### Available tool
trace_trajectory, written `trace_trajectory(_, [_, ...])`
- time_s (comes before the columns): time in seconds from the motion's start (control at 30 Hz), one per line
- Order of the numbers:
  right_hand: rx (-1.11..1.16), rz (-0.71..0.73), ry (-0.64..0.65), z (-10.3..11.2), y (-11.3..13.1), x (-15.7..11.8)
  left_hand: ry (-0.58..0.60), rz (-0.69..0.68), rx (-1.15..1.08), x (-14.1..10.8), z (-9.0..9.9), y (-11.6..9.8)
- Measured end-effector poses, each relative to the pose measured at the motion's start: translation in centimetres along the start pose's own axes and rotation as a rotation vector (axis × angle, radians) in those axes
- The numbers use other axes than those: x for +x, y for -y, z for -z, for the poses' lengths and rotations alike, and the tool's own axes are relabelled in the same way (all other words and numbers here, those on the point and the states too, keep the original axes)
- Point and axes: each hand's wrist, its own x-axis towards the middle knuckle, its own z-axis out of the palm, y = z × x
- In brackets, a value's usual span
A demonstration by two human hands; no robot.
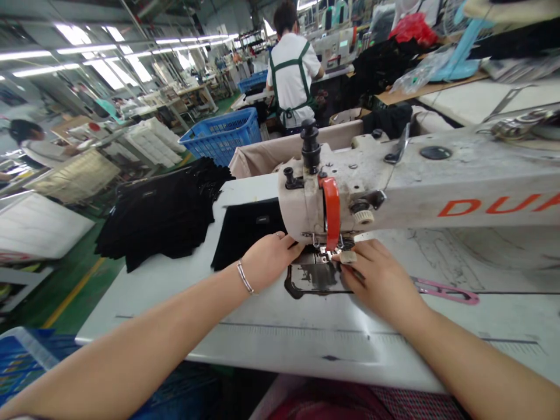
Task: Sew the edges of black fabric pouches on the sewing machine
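A white sewing machine (394,175) with a red guard stands on the white table. My left hand (273,259), with a bracelet at the wrist, lies left of the needle area, its fingers pressed together at the near edge of a black fabric piece (247,224); what the fingertips hold is hidden. My right hand (371,271) is right of the presser foot (324,254), fingers bent and close together near the metal plate (317,277). Something small and pale shows at its fingertips, too unclear to name.
A stack of black fabric (161,210) lies at the table's left. Pink thread snips (450,290) lie right of my right hand. Behind are a blue basket (225,137) and a person in a white shirt (291,76). Another person (39,143) sits far left.
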Motion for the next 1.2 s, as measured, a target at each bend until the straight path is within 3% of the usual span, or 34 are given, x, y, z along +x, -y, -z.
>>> trace_trajectory(0.13, [-0.041,-0.054,0.041,0.3,-0.1,0.3,0.194,0.007,-0.180,-0.6,2.4,-3.1])
trace_trajectory(0.2, [-0.048,-0.060,0.057,0.5,0.1,0.4,0.234,0.029,-0.296,-0.6,3.2,-3.9])
trace_trajectory(0.3, [-0.043,-0.057,0.078,0.6,0.2,0.4,0.140,0.092,-0.390,-0.7,3.1,-4.2])
trace_trajectory(0.43, [-0.028,-0.082,0.042,-0.2,-0.2,0.6,-0.028,0.165,-0.408,-1.5,1.0,-5.3])
trace_trajectory(0.6, [0.007,-0.041,0.016,-0.3,-0.3,0.5,-0.023,0.170,-0.254,-2.1,0.2,-7.6])
trace_trajectory(0.77, [0.102,0.068,0.096,0.7,0.4,-0.3,0.048,0.045,-0.122,-1.5,0.6,-6.5])
trace_trajectory(1.0, [0.189,0.081,0.143,0.8,0.4,-0.4,-0.038,0.063,-0.366,-2.0,0.2,-3.9])
trace_trajectory(1.13, [0.172,0.237,0.228,0.5,0.8,-0.5,0.073,0.008,-0.411,-1.3,1.9,-2.3])
trace_trajectory(1.2, [0.125,0.234,0.249,0.4,1.0,-0.6,0.148,-0.023,-0.371,-0.5,3.0,-2.0])
